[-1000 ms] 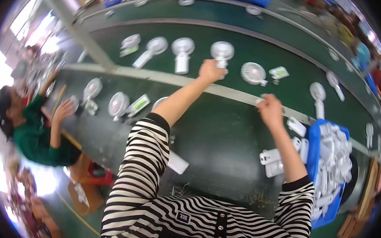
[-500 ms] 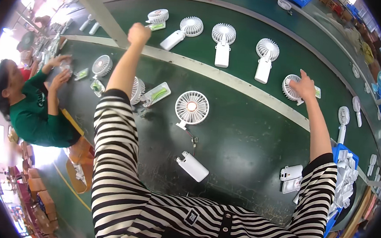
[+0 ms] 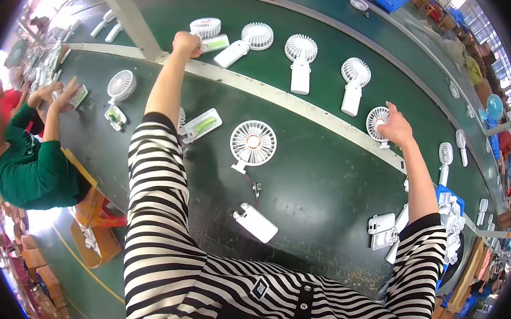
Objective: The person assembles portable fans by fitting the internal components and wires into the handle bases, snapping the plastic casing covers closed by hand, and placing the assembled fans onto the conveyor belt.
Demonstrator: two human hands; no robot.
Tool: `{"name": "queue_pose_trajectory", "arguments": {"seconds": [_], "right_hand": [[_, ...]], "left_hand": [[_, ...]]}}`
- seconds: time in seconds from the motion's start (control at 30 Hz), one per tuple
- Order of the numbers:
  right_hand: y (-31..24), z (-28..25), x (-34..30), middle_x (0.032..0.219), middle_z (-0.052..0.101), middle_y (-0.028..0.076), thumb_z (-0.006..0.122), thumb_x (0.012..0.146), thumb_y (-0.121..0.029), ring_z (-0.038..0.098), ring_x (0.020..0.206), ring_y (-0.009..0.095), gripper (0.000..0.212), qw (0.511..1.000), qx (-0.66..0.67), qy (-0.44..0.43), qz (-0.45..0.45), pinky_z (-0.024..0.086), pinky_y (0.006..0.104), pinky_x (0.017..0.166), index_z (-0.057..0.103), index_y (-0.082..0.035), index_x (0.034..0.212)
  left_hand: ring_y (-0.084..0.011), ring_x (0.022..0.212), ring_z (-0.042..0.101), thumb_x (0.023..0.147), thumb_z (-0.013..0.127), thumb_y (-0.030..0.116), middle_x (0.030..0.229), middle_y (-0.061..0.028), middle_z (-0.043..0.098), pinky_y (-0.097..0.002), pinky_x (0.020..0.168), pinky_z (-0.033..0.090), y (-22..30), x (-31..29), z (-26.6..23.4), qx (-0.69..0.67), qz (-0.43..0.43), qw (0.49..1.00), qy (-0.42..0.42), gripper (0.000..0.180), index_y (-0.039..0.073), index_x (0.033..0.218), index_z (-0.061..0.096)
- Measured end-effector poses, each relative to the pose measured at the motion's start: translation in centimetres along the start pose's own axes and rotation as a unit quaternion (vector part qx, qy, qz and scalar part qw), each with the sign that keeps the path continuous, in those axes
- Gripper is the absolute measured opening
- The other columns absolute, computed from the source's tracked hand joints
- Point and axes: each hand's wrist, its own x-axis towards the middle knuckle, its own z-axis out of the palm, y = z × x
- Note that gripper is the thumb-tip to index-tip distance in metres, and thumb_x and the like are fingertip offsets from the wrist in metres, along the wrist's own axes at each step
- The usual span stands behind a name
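My left hand [image 3: 187, 45] reaches over the rail with its fingers curled at the opened handle [image 3: 215, 43] of a white handheld fan [image 3: 205, 25]; green shows inside that handle. On the right, my right hand [image 3: 397, 128] grips the head of another white fan [image 3: 378, 122] near the belt's edge, thumb across its grille. Its handle is mostly hidden behind my hand. In front of me lies a round fan head [image 3: 253, 143], with wires running toward a separate white handle casing [image 3: 255, 223]. An opened handle with green inside [image 3: 201, 126] lies beside my left forearm.
Several assembled white fans [image 3: 301, 62] lie on the green belt beyond the pale rail [image 3: 283, 102]. White casings [image 3: 383, 229] and a blue crate of white parts [image 3: 452, 221] are at my right. A metal post [image 3: 126, 14] rises left; a co-worker in green [image 3: 35, 168] works there.
The fan at my left hand has shifted slightly toward me. The fan in my right hand has come a little nearer the rail. The view has turned slightly; the co-worker's hands have moved.
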Motion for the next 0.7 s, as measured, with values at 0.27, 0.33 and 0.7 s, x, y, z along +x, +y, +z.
{"name": "queue_pose_trajectory", "arguments": {"seconds": [0.27, 0.33, 0.7], "right_hand": [[-0.7, -0.6, -9.7, 0.105, 0.058, 0.013, 0.058, 0.074, -0.002, 0.059, 0.090, 0.021, 0.049, 0.789, 0.601, 0.103, 0.078, 0.050, 0.0330, 0.073, 0.044, 0.004, 0.120], [-0.8, 0.4, -12.6, 0.104, 0.058, 0.013, 0.059, 0.075, -0.003, 0.059, 0.088, 0.021, 0.041, 0.653, 0.749, 0.097, 0.053, 0.049, 0.0341, 0.074, 0.047, 0.003, 0.115], [-2.1, 8.6, -25.0, 0.116, 0.054, 0.015, 0.052, 0.085, -0.024, 0.053, 0.104, 0.034, 0.042, 0.412, 0.903, -0.062, 0.106, 0.044, 0.0479, 0.086, 0.044, -0.004, 0.121]], "left_hand": [[-0.0142, 0.050, 0.051, 0.080, 0.056, 0.007, 0.078, -0.0120, 0.063, -0.0250, 0.042, 0.042, 1.3, -13.0, -9.4, -0.265, 0.019, 0.958, -0.109, 0.017, -0.005, 0.093, 0.057], [-0.0132, 0.050, 0.050, 0.080, 0.056, 0.008, 0.078, -0.0118, 0.063, -0.0238, 0.041, 0.040, -1.0, -13.6, -12.8, -0.235, 0.036, 0.964, -0.116, 0.020, -0.006, 0.095, 0.056], [-0.0361, 0.093, 0.059, 0.078, 0.045, 0.031, 0.090, -0.0217, 0.061, -0.0439, 0.079, 0.046, -7.4, -22.8, -16.0, 0.548, 0.202, 0.810, 0.061, 0.038, 0.001, 0.092, 0.063]]}}
